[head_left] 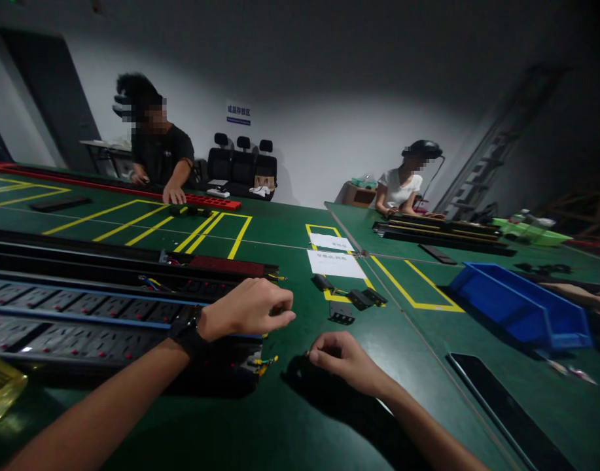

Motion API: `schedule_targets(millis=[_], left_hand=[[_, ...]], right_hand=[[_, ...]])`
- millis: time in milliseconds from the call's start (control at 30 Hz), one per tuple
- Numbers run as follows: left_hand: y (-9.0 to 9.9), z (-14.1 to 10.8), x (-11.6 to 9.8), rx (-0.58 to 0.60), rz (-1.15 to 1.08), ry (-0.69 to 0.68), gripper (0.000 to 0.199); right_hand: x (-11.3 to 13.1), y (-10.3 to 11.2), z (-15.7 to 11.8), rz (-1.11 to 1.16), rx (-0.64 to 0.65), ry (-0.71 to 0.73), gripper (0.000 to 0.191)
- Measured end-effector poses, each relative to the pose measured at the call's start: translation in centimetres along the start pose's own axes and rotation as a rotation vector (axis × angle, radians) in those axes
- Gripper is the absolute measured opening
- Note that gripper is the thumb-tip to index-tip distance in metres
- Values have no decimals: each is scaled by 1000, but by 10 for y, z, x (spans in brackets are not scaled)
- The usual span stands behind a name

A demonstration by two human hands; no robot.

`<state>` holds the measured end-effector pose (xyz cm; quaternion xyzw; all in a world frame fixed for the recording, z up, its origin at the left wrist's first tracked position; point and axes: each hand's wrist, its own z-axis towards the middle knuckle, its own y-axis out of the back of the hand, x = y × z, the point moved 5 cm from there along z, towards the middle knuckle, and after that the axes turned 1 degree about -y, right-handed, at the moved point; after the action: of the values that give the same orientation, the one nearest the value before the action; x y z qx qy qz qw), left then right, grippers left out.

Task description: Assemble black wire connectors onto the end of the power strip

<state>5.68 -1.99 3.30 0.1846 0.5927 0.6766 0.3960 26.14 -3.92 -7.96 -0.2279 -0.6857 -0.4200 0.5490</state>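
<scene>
My left hand, with a dark watch on its wrist, hovers by the right ends of the long socket strips. Its fingers are curled together; whatever they may hold is hidden. My right hand is held low over the green table, thumb and index finger pinched. A tiny bit shows at those fingertips, too small to name. Yellow and green wire ends stick out of the nearest strip, between the two hands. Beyond my right hand lie a black slotted plastic piece and black connector-like parts.
A blue bin and a phone-like dark slab lie to the right. Paper sheets rest behind the black parts. Something yellow and see-through is at the left edge. Two co-workers sit across; another person's arm reaches in at right.
</scene>
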Motion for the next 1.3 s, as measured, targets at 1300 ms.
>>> schedule_targets(millis=[1300], left_hand=[[-1, -19, -26, 506, 252, 107, 15]], right_hand=[[28, -46, -1, -654, -1, 475, 37]])
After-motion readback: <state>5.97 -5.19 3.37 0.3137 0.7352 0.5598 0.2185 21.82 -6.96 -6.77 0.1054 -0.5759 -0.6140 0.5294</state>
